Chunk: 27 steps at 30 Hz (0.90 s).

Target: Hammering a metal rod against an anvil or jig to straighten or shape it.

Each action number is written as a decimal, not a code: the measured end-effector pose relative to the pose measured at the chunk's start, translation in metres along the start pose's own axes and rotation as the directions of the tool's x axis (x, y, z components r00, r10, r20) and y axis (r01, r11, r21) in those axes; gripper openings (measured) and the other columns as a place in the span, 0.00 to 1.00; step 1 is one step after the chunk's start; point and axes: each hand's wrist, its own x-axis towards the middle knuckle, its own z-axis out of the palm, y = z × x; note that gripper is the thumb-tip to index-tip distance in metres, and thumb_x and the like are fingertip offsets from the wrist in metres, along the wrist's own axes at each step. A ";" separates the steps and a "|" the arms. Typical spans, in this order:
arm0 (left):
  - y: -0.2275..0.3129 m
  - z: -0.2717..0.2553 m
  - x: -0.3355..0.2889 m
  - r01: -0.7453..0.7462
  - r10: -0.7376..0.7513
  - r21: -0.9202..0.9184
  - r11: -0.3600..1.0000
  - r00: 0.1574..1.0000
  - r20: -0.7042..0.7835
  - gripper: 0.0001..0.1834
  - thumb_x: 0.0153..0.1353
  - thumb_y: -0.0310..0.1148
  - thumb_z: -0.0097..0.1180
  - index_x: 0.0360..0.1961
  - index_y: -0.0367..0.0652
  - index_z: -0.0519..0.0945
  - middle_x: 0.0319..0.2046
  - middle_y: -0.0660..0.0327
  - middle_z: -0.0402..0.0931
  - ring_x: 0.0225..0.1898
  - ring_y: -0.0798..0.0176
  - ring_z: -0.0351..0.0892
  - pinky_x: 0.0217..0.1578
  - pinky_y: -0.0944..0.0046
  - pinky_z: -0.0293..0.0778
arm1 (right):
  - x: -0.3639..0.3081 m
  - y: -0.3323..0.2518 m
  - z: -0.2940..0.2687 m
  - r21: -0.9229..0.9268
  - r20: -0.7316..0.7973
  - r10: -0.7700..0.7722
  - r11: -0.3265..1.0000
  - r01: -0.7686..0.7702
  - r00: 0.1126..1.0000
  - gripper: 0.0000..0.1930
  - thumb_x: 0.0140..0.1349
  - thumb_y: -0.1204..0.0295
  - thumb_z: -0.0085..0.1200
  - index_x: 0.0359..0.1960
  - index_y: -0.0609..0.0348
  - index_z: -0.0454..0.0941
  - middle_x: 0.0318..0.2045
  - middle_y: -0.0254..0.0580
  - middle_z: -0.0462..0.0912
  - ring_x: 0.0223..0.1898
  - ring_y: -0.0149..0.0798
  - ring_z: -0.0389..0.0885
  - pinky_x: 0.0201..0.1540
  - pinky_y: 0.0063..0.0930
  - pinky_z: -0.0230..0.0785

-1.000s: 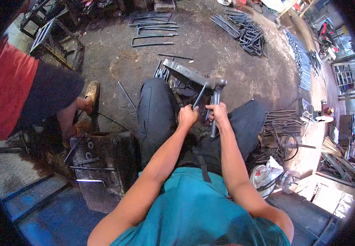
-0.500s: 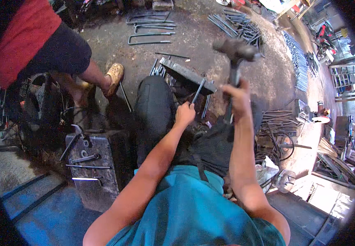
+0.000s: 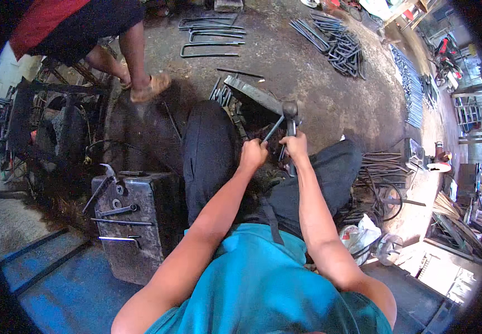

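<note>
My left hand is closed round the near end of a thin metal rod, which slants up to the right end of a long metal block in front of my knees. In my right hand is a hammer, gripped by its handle. The hammer's head is down at the block's right end, at the rod's tip; whether they touch I cannot tell. Several short rods lean at the block's left side.
Bent U-shaped rods and a pile of dark rods lie on the floor ahead. A black metal box at my left carries a hammer, a wrench and rods. At far left stands another person in clogs.
My right hand has brought the hammer down from its raised place to the block's right end. My left hand keeps its grip on the rod. The other person's legs have shifted.
</note>
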 end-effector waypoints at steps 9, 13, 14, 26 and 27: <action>0.003 0.001 -0.003 0.046 -0.046 0.003 0.999 0.998 0.033 0.21 0.61 0.42 0.54 0.31 0.28 0.77 0.29 0.33 0.76 0.37 0.33 0.78 0.41 0.42 0.72 | -0.027 -0.028 -0.020 0.254 0.112 0.048 0.964 -0.075 0.993 0.10 0.45 0.82 0.57 0.20 0.58 0.66 0.12 0.34 0.67 0.09 0.30 0.64 0.11 0.27 0.55; 0.000 0.007 0.002 0.074 -0.076 -0.091 0.993 0.997 -0.017 0.21 0.61 0.42 0.54 0.30 0.28 0.76 0.28 0.34 0.77 0.36 0.33 0.78 0.39 0.42 0.71 | -0.045 -0.095 -0.045 0.357 0.092 -0.152 0.928 0.110 0.984 0.07 0.46 0.81 0.57 0.24 0.61 0.70 0.14 0.34 0.69 0.10 0.28 0.66 0.11 0.23 0.55; -0.001 0.009 0.001 0.098 -0.098 -0.073 0.993 0.995 -0.006 0.21 0.61 0.42 0.54 0.30 0.28 0.76 0.28 0.34 0.77 0.36 0.33 0.78 0.39 0.42 0.71 | -0.051 -0.115 -0.055 0.357 0.079 -0.219 0.917 0.177 0.973 0.08 0.47 0.82 0.57 0.27 0.62 0.70 0.14 0.33 0.69 0.10 0.27 0.66 0.11 0.21 0.55; 0.012 0.002 -0.002 0.103 -0.103 -0.001 0.995 0.994 0.027 0.18 0.65 0.38 0.48 0.34 0.29 0.76 0.30 0.34 0.76 0.38 0.31 0.76 0.41 0.40 0.70 | -0.042 -0.145 -0.059 0.600 0.143 -0.589 0.690 0.404 0.795 0.10 0.43 0.82 0.59 0.26 0.59 0.71 0.18 0.33 0.72 0.16 0.29 0.69 0.18 0.22 0.58; 0.012 0.001 -0.003 0.119 -0.119 0.002 0.993 0.991 0.056 0.17 0.65 0.39 0.48 0.36 0.31 0.76 0.32 0.34 0.77 0.40 0.30 0.76 0.42 0.39 0.71 | -0.036 -0.118 -0.049 0.516 0.170 -0.486 0.785 0.342 0.857 0.09 0.43 0.82 0.60 0.23 0.57 0.71 0.17 0.32 0.73 0.14 0.29 0.69 0.16 0.23 0.57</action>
